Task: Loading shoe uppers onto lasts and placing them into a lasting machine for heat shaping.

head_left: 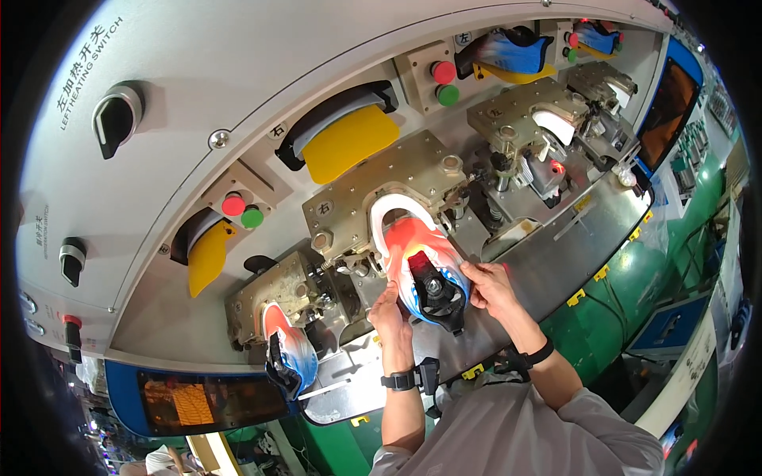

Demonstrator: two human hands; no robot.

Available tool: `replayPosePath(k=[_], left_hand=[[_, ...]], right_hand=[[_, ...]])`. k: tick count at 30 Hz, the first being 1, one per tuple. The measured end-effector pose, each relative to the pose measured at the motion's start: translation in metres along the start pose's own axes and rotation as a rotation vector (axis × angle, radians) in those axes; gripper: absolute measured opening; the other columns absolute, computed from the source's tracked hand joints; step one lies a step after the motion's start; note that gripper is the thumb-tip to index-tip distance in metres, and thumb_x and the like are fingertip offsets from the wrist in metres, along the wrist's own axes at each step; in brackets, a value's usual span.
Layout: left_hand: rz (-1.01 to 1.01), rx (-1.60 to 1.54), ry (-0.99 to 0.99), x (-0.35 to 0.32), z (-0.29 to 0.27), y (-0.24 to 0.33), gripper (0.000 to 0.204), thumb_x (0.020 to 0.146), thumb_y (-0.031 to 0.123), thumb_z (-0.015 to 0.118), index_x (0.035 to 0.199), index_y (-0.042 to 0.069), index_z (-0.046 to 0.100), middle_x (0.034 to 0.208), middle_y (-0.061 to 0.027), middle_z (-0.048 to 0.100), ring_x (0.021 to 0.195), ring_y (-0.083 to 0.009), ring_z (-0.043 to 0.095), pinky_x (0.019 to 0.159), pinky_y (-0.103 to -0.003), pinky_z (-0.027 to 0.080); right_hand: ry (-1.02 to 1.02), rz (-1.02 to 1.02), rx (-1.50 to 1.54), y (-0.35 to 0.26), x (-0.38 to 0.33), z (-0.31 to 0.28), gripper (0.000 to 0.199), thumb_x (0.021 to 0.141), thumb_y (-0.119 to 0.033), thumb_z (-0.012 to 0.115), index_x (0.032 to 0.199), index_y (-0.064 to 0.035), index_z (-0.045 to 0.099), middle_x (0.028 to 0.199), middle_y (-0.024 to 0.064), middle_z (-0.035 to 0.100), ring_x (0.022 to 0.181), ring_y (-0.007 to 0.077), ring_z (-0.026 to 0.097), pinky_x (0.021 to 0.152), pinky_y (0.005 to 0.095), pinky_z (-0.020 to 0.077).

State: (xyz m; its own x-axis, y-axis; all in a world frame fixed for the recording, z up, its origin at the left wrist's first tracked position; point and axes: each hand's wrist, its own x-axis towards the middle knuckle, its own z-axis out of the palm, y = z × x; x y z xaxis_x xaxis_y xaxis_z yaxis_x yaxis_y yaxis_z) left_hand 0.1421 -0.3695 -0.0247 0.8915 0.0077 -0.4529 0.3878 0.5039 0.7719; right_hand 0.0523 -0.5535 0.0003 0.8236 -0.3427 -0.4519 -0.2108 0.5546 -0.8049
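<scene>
- My left hand (390, 311) grips the near-left edge of the shoe upper (421, 274), the orange/white/blue one, fingers curled & pinching the collar so it doesn't twist on its mount.
- My right hand (490, 287) is at 3 o'clock of the same upper, thumb & fingertips pressed on its right side, pinching the rim. Two-sided hold keeps it centred.
- The upper sits toe-up in the white U-shaped clamp (397, 213) of the middle metal station (381, 186), heel opening toward me w/ a black last fitting showing inside. Prob. placed that way so the toe seats in the mould.
- At 8 o'clock a second shoe upper (290, 349) hangs on the left station (274, 289), untouched, well apart from my hands.
- At 1 o'clock the right station (516, 111) holds only a white form, no shoe.
- Yellow pad (349, 143) at 11 o'clock above the middle station, red button (233, 205) & green button (252, 216) beside it to the left.
- Black wristbands on both wrists; grey sleeves at 6 o'clock.
</scene>
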Motion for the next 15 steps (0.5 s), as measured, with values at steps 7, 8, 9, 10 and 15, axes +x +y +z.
replayPosePath(k=[7, 8, 9, 10, 15], left_hand=[[-0.049, 0.0, 0.0, -0.004, 0.0007, 0.0082, 0.016, 0.092, 0.015, 0.066, 0.096, -0.001, 0.067, 0.08, -0.0046, 0.068, 0.06, -0.0131, 0.064, 0.051, -0.026, 0.053], [-0.055, -0.001, -0.003, -0.0044, 0.0005, 0.0088, 0.016, 0.092, 0.015, 0.065, 0.095, -0.001, 0.067, 0.08, -0.0046, 0.068, 0.06, -0.0132, 0.064, 0.051, -0.026, 0.053], [-0.055, -0.001, -0.002, -0.0037, -0.0005, 0.0083, 0.016, 0.092, 0.015, 0.065, 0.095, -0.001, 0.067, 0.08, -0.0046, 0.068, 0.06, -0.0132, 0.064, 0.051, -0.026, 0.053], [-0.051, 0.007, -0.006, -0.0025, -0.0023, 0.0073, 0.016, 0.092, 0.015, 0.066, 0.095, -0.001, 0.067, 0.079, -0.0046, 0.068, 0.059, -0.0131, 0.064, 0.051, -0.026, 0.053], [-0.06, 0.023, -0.011, -0.0015, -0.0004, 0.0067, 0.016, 0.092, 0.016, 0.067, 0.095, 0.0, 0.067, 0.079, -0.0043, 0.068, 0.059, -0.0132, 0.064, 0.05, -0.026, 0.053]], right_hand=[[0.007, 0.017, -0.031, -0.0037, 0.0006, 0.0034, 0.033, 0.09, -0.033, 0.07, 0.076, -0.0038, 0.061, 0.054, 0.0011, 0.053, 0.036, 0.0087, 0.047, 0.03, 0.0244, 0.0266], [0.005, 0.019, -0.032, -0.0029, 0.0013, 0.0036, 0.033, 0.09, -0.033, 0.07, 0.076, -0.0038, 0.061, 0.054, 0.0011, 0.053, 0.036, 0.0087, 0.047, 0.03, 0.0244, 0.0266], [0.006, 0.014, -0.038, -0.002, 0.0019, 0.0031, 0.033, 0.09, -0.033, 0.07, 0.075, -0.0039, 0.061, 0.053, 0.0011, 0.053, 0.036, 0.0089, 0.047, 0.03, 0.0244, 0.0267], [0.007, 0.01, -0.044, -0.0016, 0.0022, 0.0026, 0.033, 0.09, -0.032, 0.07, 0.075, -0.004, 0.061, 0.053, 0.0012, 0.052, 0.036, 0.0091, 0.047, 0.03, 0.0244, 0.0268], [0.007, 0.014, -0.025, -0.0038, 0.0024, 0.0018, 0.033, 0.089, -0.031, 0.071, 0.074, -0.0038, 0.06, 0.052, 0.0015, 0.052, 0.035, 0.0095, 0.046, 0.03, 0.0244, 0.0262]])
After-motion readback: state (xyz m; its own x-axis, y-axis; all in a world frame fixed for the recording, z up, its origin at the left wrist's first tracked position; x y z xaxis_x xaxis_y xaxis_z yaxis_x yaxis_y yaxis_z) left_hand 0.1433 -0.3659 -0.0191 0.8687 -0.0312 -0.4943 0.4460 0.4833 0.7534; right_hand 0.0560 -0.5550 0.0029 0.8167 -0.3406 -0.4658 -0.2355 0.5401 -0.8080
